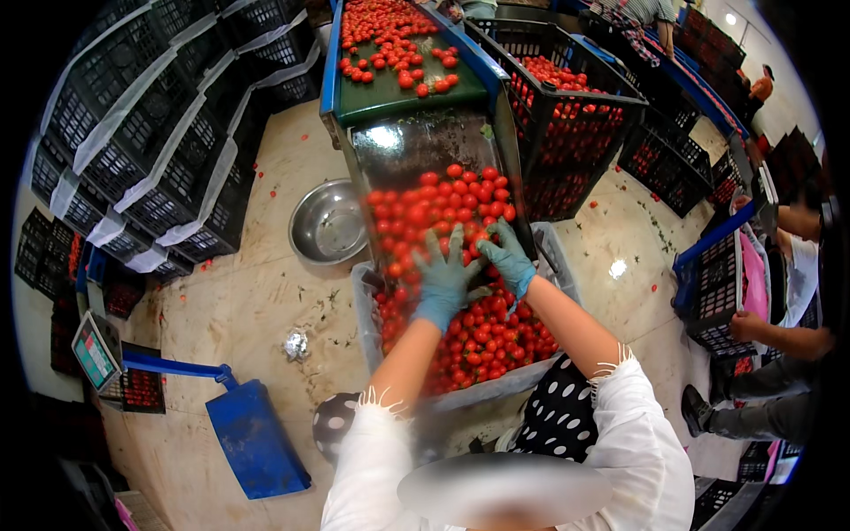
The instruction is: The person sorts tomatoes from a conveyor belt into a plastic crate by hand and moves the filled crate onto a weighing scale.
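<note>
My left hand [443, 282], in a blue-green glove, lies with fingers spread on the cherry tomatoes [465, 196] at the lower end of a metal chute [425, 143]. Beside it my right hand [510, 257], gloved alike, has its thumb and fingertips around a cherry tomato [481, 239]. Below both hands is a crate with a pale liner [465, 398], filled with more cherry tomatoes [485, 338]. The tomatoes left of my left hand look blurred. Above the chute, a green conveyor belt [412, 99] carries further tomatoes.
A steel basin [330, 222] sits on the floor left of the chute. Stacked black crates [153, 113] rise at the left, near a blue platform scale [255, 438]. A tall black crate of tomatoes [578, 126] stands right of the belt. Another person's hand [747, 326] touches a crate at right.
</note>
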Available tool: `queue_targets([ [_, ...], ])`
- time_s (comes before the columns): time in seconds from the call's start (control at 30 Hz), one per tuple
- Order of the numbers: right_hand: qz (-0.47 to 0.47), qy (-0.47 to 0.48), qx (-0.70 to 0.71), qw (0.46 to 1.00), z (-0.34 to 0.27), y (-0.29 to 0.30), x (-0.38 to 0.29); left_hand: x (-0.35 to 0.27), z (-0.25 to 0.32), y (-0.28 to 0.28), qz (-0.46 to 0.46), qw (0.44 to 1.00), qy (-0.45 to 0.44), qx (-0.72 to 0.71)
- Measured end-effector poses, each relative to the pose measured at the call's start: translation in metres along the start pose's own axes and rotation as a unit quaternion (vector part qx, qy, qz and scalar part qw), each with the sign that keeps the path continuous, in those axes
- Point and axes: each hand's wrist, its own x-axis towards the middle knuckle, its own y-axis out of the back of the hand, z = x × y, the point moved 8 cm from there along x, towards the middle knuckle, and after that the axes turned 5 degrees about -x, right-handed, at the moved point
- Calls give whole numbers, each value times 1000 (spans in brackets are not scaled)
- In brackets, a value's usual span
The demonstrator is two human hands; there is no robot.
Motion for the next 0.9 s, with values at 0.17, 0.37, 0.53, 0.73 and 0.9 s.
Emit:
queue_targets([
  [0.17,-23,22,-112,993,-32,-4,-7,8,4,2,12,999,35,-7],
  [0.37,42,71,-264,961,-90,-16,22,6,-1,-1,43,998,47,-6],
  [0.53,44,166,-578,797,-80,-60,75,12,0,-14,24,998,52,10],
  [0.73,-39,180,-718,671,-79,-104,72,6,-7,-19,60,997,42,-2],
  [0.9,-139,170,-747,628,-68,-115,87,9,-4,-19,88,996,33,-3],
])
